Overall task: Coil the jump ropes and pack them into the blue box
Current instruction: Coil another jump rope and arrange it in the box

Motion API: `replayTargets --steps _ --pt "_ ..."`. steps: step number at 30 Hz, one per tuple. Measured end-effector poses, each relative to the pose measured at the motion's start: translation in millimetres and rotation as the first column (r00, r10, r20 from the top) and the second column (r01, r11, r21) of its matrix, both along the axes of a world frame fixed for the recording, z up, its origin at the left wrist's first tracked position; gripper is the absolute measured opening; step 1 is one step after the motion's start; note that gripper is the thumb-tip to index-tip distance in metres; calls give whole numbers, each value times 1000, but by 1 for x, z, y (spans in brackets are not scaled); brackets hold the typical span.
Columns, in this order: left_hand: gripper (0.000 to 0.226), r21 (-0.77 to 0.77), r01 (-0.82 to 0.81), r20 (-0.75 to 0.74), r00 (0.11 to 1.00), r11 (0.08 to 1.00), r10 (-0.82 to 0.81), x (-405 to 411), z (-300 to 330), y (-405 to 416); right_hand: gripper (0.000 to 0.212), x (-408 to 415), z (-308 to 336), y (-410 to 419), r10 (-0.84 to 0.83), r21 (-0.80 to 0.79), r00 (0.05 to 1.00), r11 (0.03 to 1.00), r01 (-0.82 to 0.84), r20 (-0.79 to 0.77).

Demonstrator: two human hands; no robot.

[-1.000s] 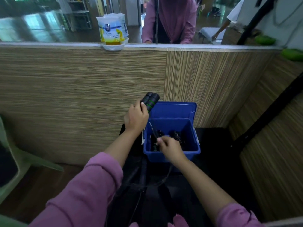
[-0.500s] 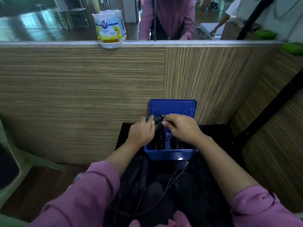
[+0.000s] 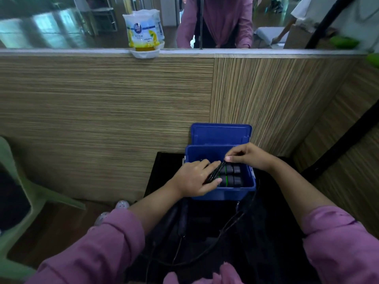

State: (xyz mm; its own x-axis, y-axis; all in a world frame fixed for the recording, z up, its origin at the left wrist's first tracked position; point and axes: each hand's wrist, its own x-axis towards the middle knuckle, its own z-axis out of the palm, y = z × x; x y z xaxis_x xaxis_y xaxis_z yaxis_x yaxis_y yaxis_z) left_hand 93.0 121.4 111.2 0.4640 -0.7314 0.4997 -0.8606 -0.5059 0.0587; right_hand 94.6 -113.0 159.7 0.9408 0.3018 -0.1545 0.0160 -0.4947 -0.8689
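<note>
Black surface (image 3: 272,238) bearing the open blue box (image 3: 223,192) and loose black cords (image 3: 229,227)

Office, wood-panel partition (image 3: 123,103), glass screen (image 3: 51,23)

The box (image 3: 220,190) is a deep blue, lid and walls alike. The jump rope handles (image 3: 230,175) inside it are black, each ringed with a thin bright green band, and the cord (image 3: 229,226) trailing out is black too. The surface (image 3: 164,171) under the box is black. Both sleeves (image 3: 98,251) are a dusty pink-purple. The wall panel (image 3: 102,111) behind is tan wood veneer with fine dark streaks, horizontal on the left section and vertical on the right. The chair (image 3: 12,201) at the left edge is pale green. On the ledge, the pouch (image 3: 143,29) is white with a blue logo and yellow print.
</note>
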Motion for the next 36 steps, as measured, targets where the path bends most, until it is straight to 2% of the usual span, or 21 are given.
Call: replayTargets --steps 2,5,9,12,17,21,24,26,29,32,34,36 --pt "60 -67 -14 -15 1000 998 13 -2 4 -1 21 -2 -10 -8 -101 59 994 993 103 -29" --pt "55 -157 -93 -80 993 983 81 -2 15 -7 15 -5 -25 -3 -193 262 974 940 218 -118" --pt "57 -302 -321 -261 933 898 246 2 36 -15 32 -10 -28 28 -298 390 942 858 335 -153" --pt "59 -333 -473 -339 867 816 364 11 46 -17 32 -13 -22 55 -258 473 932 807 353 -256" --pt "55 -309 -621 -407 771 721 490 29 52 -13 26 -25 -12 95 -174 458 907 817 350 -383" --pt "41 -320 -696 -444 709 643 547 42 54 -3 24 -33 -13 111 -236 343 916 873 346 -324" --pt "43 -263 -787 -464 610 558 642 55 54 7 22 -37 -13 114 -261 326 931 883 337 -255" --pt "44 -208 -826 -461 555 524 692 61 53 13 24 -39 -14 114 -268 211 951 932 296 -152" --pt "46 -135 -826 -407 550 548 729 63 43 17 31 -37 -10 112 -278 -39 960 960 279 23" --pt "44 -18 -806 -346 560 592 753 58 33 17 30 -37 4 112 -177 -163 980 968 191 93" --pt "44 39 -758 -265 620 651 738 51 24 16 30 -36 17 107 -145 -204 981 964 169 129" --pt "44 95 -670 -172 717 736 675 44 16 16 30 -29 28 95 -140 -221 980 961 169 143"
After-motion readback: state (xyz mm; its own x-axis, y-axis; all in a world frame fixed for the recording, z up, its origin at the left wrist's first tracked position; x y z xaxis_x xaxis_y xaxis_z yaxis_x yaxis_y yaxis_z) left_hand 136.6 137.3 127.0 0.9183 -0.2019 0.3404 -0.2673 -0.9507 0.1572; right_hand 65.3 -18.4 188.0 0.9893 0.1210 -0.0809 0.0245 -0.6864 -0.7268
